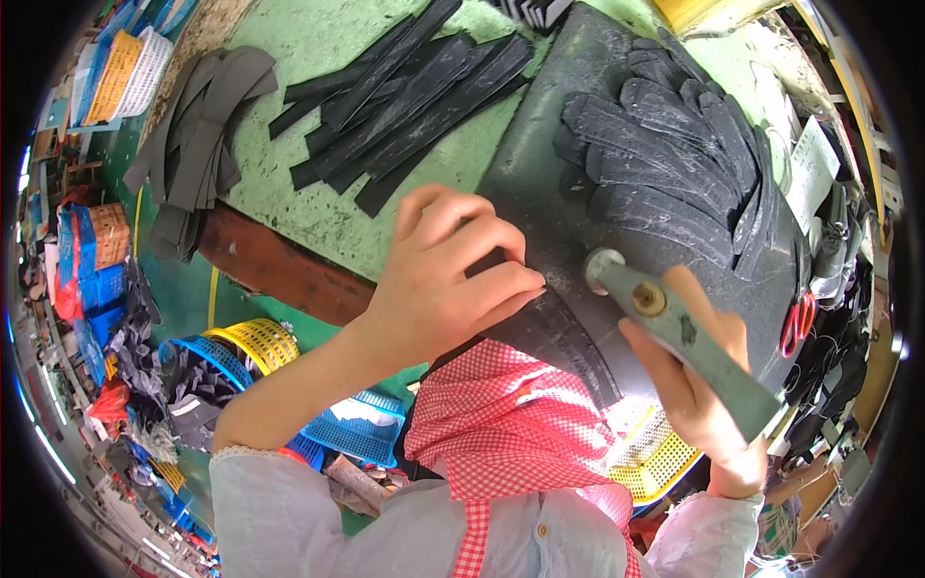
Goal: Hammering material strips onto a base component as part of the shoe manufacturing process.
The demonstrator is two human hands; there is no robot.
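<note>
My right hand (699,371) is wrapped round a hammer (718,366) with a long grey-green head and a round metal face. That face hangs over a black slab (540,183), a little right of my left hand (453,255). The fingers of my left hand are bent and pinched together on a curved black strip (578,347) lying along the slab's near edge. Part of the strip is hidden under those fingers. On the slab's far right lies a fanned pile of black strips with rounded ends (665,159). The hammer's handle is mostly hidden by my right hand.
Straight black strips (395,106) are heaped on the green table (299,29), with grey pieces (207,125) at its left edge. Red-handled scissors (797,325) lie at the slab's right. Blue (356,433) and yellow baskets (255,342) stand below, left of my checked apron (511,414).
</note>
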